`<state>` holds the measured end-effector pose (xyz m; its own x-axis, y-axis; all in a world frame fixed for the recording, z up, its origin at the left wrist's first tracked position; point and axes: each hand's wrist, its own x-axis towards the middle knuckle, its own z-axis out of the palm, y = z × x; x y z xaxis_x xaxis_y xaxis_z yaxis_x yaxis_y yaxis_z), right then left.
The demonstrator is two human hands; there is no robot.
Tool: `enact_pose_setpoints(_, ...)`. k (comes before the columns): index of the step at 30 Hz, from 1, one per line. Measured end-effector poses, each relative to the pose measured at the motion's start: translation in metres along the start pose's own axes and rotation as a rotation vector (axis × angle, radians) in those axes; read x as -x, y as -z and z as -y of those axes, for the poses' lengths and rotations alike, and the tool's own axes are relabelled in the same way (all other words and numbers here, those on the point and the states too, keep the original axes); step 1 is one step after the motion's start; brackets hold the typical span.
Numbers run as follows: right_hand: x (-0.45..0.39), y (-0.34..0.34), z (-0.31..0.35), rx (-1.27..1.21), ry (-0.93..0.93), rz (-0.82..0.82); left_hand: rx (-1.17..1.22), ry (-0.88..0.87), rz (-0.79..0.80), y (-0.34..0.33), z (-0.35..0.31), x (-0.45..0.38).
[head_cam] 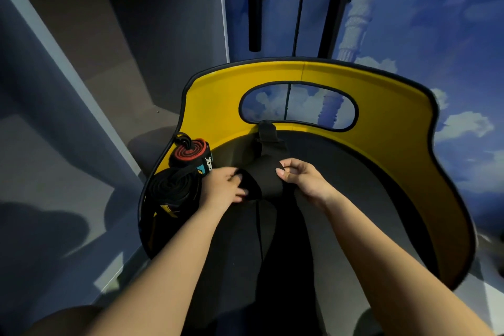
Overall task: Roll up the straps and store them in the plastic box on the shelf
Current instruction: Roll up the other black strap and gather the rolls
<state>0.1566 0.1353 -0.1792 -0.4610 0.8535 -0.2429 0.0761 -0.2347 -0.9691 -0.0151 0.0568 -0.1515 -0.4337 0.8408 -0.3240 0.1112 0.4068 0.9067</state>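
Head view: your left hand (223,185) and right hand (300,176) both pinch the black strap (266,177); roll it tight, edges aligned.

Dim bluish light, soft shadows on the left, wide-angle bending at edges, slight blur.

1. The seat (395,123) stands in the middle, its curved back rim on the far side.
2. The wide strap (268,172) lies on the seat's middle, running from the opening (298,106) in the back toward the person.
3. The left hand (222,185) grips the strap's left side; the right hand (301,176) pinches its right side.
4. 2 rolled straps sit at the seat's left edge, left of the left hand: rolled strap 1 (188,151) farther back, rolled strap 2 (170,189) just before it, touching.
5. A vertical bar (255,3) hangs behind the seat.
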Motion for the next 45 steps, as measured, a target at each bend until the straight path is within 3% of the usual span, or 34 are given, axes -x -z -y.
enact_pose_setpoints(3,0.009,0.007,-0.003,0.034,-0.030,0.016,-0.185,-0.306,-0.183,0.003,-0.011,0.005)
enact_pose_setpoints(5,0.014,0.010,-0.008,0.043,-0.045,0.054,-0.171,-0.420,-0.168,0.002,-0.019,0.011)
enact_pose_setpoints(10,0.034,0.003,0.001,-0.081,-0.008,0.023,0.082,-0.417,-0.093,0.001,-0.028,0.025)
enact_pose_setpoints(14,0.048,-0.004,0.018,-0.138,0.079,-0.014,0.026,-0.481,0.097,-0.002,-0.022,0.040)
enact_pose_setpoints(18,0.062,-0.007,0.020,-0.181,0.127,-0.046,0.059,-0.388,0.189,-0.003,-0.011,0.056)
enact_pose_setpoints(23,0.091,-0.009,0.008,-0.086,0.162,-0.014,0.334,0.025,0.189,-0.002,-0.009,0.074)
enact_pose_setpoints(25,0.105,-0.008,-0.002,0.000,0.149,0.024,0.234,0.018,0.245,0.000,-0.005,0.082)
enact_pose_setpoints(30,0.149,-0.006,-0.020,0.220,0.097,0.062,-0.110,-0.214,0.341,-0.001,0.014,0.113)
enact_pose_setpoints(34,0.172,-0.001,-0.044,0.641,0.121,0.027,-0.256,-0.283,0.463,-0.008,0.046,0.133)
enact_pose_setpoints(39,0.195,-0.008,-0.063,0.894,0.291,-0.025,-0.479,-0.414,0.412,-0.018,0.079,0.156)
enact_pose_setpoints(45,0.209,-0.010,-0.073,1.071,0.302,-0.032,-0.632,-0.523,0.332,-0.026,0.097,0.167)
